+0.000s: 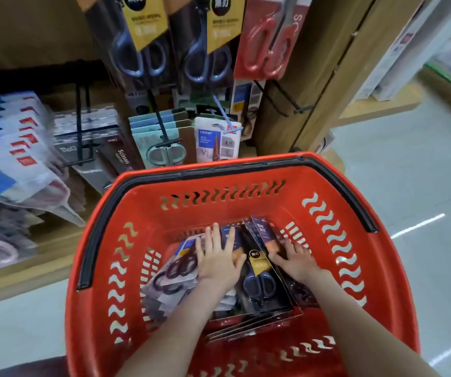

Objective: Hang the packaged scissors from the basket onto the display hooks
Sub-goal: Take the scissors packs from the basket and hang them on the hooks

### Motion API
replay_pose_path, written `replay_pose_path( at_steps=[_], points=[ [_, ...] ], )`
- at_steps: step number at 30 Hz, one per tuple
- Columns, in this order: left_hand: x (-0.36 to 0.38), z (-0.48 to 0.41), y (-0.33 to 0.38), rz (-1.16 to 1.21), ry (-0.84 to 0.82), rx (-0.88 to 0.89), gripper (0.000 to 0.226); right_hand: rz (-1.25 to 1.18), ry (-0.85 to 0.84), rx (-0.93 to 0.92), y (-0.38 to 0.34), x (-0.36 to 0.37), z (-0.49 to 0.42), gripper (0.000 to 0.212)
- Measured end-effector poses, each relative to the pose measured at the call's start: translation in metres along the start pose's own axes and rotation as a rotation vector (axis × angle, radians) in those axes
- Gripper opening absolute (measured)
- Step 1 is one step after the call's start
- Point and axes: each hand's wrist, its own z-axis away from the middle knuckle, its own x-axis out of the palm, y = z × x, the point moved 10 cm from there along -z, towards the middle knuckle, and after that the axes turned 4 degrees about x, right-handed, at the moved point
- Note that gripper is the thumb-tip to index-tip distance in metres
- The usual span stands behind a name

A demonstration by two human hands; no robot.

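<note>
Basket (96, 268) holds the packs (259, 281) of scissors. Left hand (217, 261) and right hand (296, 261) lie flat on them, fingers (215, 232) spread, gripping nothing. Cards look stiff, light and slick, so pinch one by its top edge.

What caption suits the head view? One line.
Left hand and right hand rest on packaged scissors in red basket before display hooks.

"scissors" on dark pack (122, 160); "home" on white pack (217, 140).
</note>
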Motion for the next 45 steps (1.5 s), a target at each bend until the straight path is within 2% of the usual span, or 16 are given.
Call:
replay_pose_path(
  at_steps=[2, 5, 8, 11, 13, 14, 15, 17, 19, 22, 26, 28, 30, 32, 35, 45],
  points=[
    [0.01, -0.007, -0.004, 0.019, -0.029, -0.011, 0.068, -0.011, -0.093, 0.024, 0.001, 0.018, -0.003, 0.078],
    [0.012, -0.016, 0.015, 0.067, -0.014, 0.076, 0.074, 0.079, -0.116, -0.053, -0.012, 0.032, 0.006, 0.08],
    [0.02, -0.02, 0.03, 0.118, -0.044, 0.116, 0.061, 0.106, -0.137, -0.171, -0.029, 0.039, 0.02, 0.086],
    [0.028, -0.02, 0.029, 0.184, -0.079, 0.089, 0.062, -0.105, -0.184, -0.239, -0.037, 0.04, 0.027, 0.102],
    [0.032, -0.021, 0.026, 0.177, -0.096, 0.099, 0.066, -0.421, -0.104, -0.183, -0.026, 0.021, 0.018, 0.11],
    [0.034, -0.022, 0.025, 0.168, -0.108, 0.108, 0.068, -0.486, -0.049, -0.129, -0.015, 0.013, 0.01, 0.111],
    [0.036, -0.022, 0.023, 0.16, -0.118, 0.115, 0.07, -0.451, -0.035, -0.073, -0.004, 0.01, 0.004, 0.111],
    [0.037, -0.019, 0.018, 0.152, -0.123, 0.099, 0.074, -0.327, -0.134, 0.011, 0.006, 0.025, -0.001, 0.113],
    [0.036, -0.016, 0.01, 0.177, -0.11, 0.035, 0.08, -0.27, -0.194, 0.005, 0.0, 0.039, 0.002, 0.116],
    [0.032, -0.011, 0.001, 0.367, -0.087, -0.083, 0.089, -0.238, -0.126, -0.062, -0.018, 0.037, 0.004, 0.109],
    [0.021, -0.002, -0.005, 0.927, 0.017, -0.233, 0.095, -0.311, -0.121, -0.086, -0.022, 0.028, 0.008, 0.097],
    [0.017, 0.003, -0.009, 1.142, 0.063, -0.293, 0.094, -0.347, -0.136, -0.076, -0.024, 0.018, 0.014, 0.083],
    [0.014, 0.011, -0.005, 1.292, 0.029, -0.331, 0.086, -0.561, -0.159, -0.06, -0.028, 0.004, 0.023, 0.058],
    [0.004, 0.02, 0.004, 1.352, -0.031, -0.308, 0.07, -0.831, -0.159, -0.068, -0.036, -0.013, 0.036, 0.036],
    [-0.026, 0.035, 0.018, 1.389, -0.088, -0.225, 0.058, -1.009, -0.102, -0.146, -0.05, -0.043, 0.056, 0.019],
    [-0.159, 0.102, 0.001, 1.417, 0.069, -0.005, 0.022, -1.2, -0.016, -0.461, -0.132, -0.127, 0.161, 0.018]
  ],
)
